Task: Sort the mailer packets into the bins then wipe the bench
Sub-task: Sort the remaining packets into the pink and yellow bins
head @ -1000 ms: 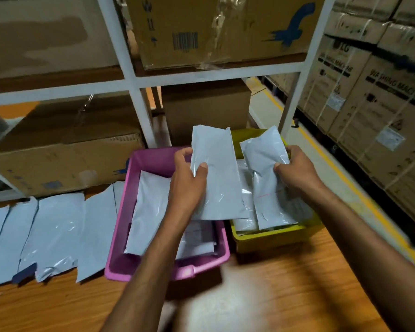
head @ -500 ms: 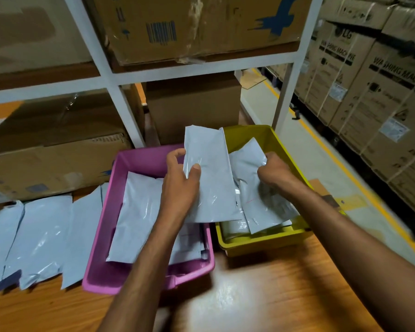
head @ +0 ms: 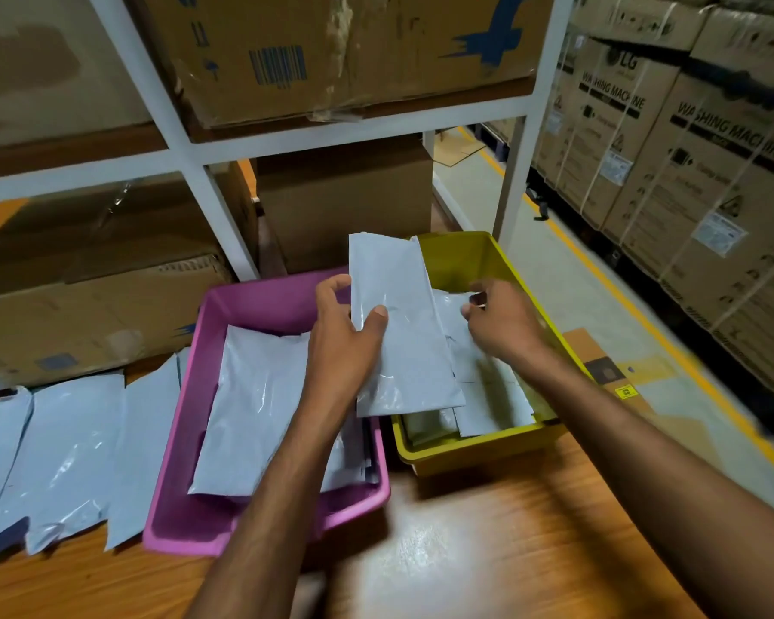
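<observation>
My left hand (head: pixel 345 346) grips a long grey mailer packet (head: pixel 398 332) by its left edge and holds it upright above the gap between the two bins. The pink bin (head: pixel 184 422) holds several flat grey packets (head: pixel 251 395). To its right, the yellow bin (head: pixel 470 453) holds more packets (head: pixel 492 395). Over the yellow bin hovers my right hand (head: pixel 506 323), its fingers loosely curled just above a packet lying there, with nothing in its grasp. Several more grey packets (head: pixel 63 449) lie in a row on the wooden bench (head: pixel 465 551) left of the pink bin.
A white shelf frame (head: pixel 224 225) stands right behind the bins, with cardboard boxes (head: pixel 340 203) on and behind it. Stacked washing machine cartons (head: pixel 689 149) line the right side beyond a floor aisle with a yellow line (head: pixel 635 310).
My right hand lowered its packet into the yellow bin and let go of it. My left hand kept its packet upright and shifted slightly toward the yellow bin.
</observation>
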Demonstrator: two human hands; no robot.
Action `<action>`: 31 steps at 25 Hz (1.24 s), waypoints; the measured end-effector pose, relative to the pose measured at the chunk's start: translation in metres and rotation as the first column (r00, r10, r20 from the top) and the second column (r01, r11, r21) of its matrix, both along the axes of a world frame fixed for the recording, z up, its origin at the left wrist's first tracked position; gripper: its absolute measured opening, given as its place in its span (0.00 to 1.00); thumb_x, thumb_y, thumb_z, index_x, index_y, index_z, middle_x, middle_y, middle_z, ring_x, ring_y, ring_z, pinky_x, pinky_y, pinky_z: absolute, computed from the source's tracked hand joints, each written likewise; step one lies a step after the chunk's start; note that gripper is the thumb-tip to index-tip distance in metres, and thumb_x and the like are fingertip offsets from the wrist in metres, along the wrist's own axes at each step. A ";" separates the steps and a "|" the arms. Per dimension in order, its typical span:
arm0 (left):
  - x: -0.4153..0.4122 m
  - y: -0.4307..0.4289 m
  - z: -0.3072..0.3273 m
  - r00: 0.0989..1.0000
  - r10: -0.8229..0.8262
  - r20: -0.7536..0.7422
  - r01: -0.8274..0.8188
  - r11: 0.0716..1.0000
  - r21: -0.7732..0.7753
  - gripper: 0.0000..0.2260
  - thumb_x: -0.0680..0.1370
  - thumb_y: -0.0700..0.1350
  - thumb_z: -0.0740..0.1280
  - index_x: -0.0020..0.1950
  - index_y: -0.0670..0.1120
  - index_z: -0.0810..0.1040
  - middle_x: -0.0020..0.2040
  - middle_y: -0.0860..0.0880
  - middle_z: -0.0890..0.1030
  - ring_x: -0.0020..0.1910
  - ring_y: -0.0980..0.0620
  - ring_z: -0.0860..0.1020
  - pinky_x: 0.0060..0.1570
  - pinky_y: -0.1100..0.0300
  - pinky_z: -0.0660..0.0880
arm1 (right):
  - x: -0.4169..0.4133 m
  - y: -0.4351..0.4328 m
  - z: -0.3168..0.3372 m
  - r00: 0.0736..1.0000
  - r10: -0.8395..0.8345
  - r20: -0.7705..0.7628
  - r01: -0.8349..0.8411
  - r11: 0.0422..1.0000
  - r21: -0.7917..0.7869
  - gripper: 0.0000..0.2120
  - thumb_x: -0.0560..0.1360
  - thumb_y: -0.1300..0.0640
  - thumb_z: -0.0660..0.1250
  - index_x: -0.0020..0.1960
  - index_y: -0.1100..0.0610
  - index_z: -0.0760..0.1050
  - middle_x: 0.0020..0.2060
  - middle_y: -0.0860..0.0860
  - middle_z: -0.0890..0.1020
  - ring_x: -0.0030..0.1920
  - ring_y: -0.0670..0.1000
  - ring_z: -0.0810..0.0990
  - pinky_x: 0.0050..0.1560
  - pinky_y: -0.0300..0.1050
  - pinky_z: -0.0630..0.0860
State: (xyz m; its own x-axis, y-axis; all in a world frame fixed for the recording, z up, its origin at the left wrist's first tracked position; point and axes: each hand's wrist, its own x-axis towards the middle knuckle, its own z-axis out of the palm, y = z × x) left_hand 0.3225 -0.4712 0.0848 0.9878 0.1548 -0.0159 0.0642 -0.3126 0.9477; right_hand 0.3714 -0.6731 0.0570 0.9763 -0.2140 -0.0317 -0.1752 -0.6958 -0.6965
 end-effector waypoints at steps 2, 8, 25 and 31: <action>0.001 -0.005 0.001 1.000 -0.021 -0.009 0.020 1.000 -0.018 0.20 0.81 0.49 0.69 0.67 0.55 0.63 0.59 0.50 0.82 0.52 0.52 0.84 0.49 0.55 0.82 | -0.006 0.005 0.014 0.983 0.053 -0.174 0.051 0.839 0.541 0.15 0.83 0.47 0.64 0.60 0.56 0.80 0.52 0.54 0.86 0.51 0.54 0.85 0.49 0.48 0.79; -0.002 -0.012 0.003 1.000 -0.012 0.024 0.012 1.000 0.020 0.17 0.80 0.51 0.71 0.64 0.53 0.68 0.54 0.56 0.79 0.49 0.58 0.81 0.48 0.58 0.80 | -0.011 0.014 0.025 0.961 0.123 -0.248 0.074 0.747 0.660 0.10 0.80 0.53 0.70 0.59 0.56 0.80 0.52 0.53 0.87 0.46 0.52 0.86 0.42 0.44 0.80; -0.050 0.032 0.004 0.984 0.106 0.141 -0.110 0.994 0.024 0.10 0.80 0.48 0.71 0.61 0.53 0.76 0.54 0.59 0.82 0.47 0.65 0.80 0.43 0.73 0.76 | -0.057 0.034 0.033 0.988 0.067 0.141 -0.120 0.905 0.407 0.17 0.76 0.62 0.73 0.62 0.50 0.78 0.53 0.48 0.84 0.46 0.44 0.83 0.42 0.36 0.78; -0.102 0.083 0.005 0.969 0.151 0.195 -0.163 0.985 0.047 0.07 0.81 0.49 0.70 0.59 0.56 0.80 0.52 0.61 0.84 0.48 0.56 0.84 0.46 0.68 0.78 | -0.119 0.098 0.059 0.937 0.196 0.287 -0.305 0.861 0.407 0.14 0.75 0.63 0.73 0.59 0.51 0.80 0.48 0.47 0.86 0.44 0.46 0.84 0.48 0.40 0.82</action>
State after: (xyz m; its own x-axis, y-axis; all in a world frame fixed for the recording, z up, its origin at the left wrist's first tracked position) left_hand 0.2209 -0.3880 0.0894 0.9349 0.3030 0.1847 -0.0624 -0.3719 0.9262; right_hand 0.2520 -0.5748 0.1157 0.9859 0.0224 0.1659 0.1647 -0.3066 -0.9375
